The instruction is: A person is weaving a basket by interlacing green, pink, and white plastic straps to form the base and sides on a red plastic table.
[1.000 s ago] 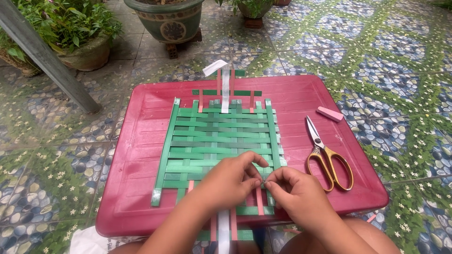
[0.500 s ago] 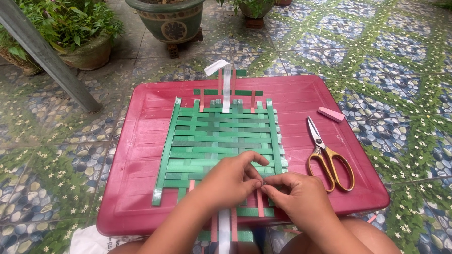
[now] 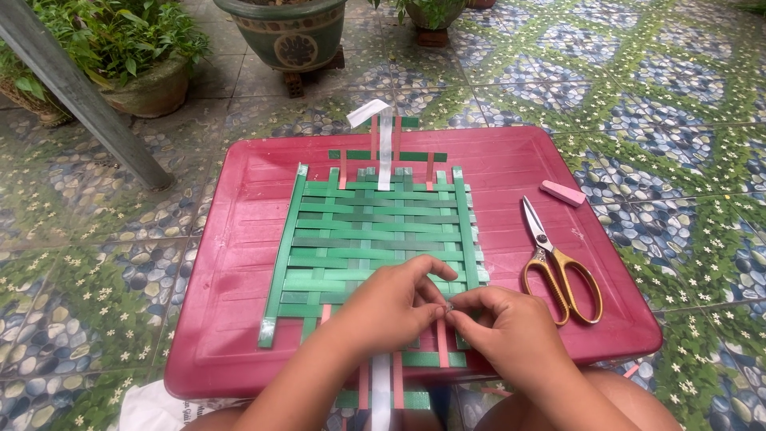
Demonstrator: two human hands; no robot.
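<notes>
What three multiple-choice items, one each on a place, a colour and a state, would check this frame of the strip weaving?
1. Where do the scissors lie?
A. on the red table, right of the woven mat
B. on the tiled floor
C. on top of the mat

2. What colour are most strips in the mat?
A. blue
B. green
C. yellow

3. How do the scissors lie?
A. held in a hand
B. blades wide apart
C. blades closed, untouched

Answers: 1 A, they rest on the tabletop beside the mat's right edge. 2 B, green strips fill it, with a few pink and white ones. 3 C, the left hand and right hand both pinch at the mat's near edge.
</notes>
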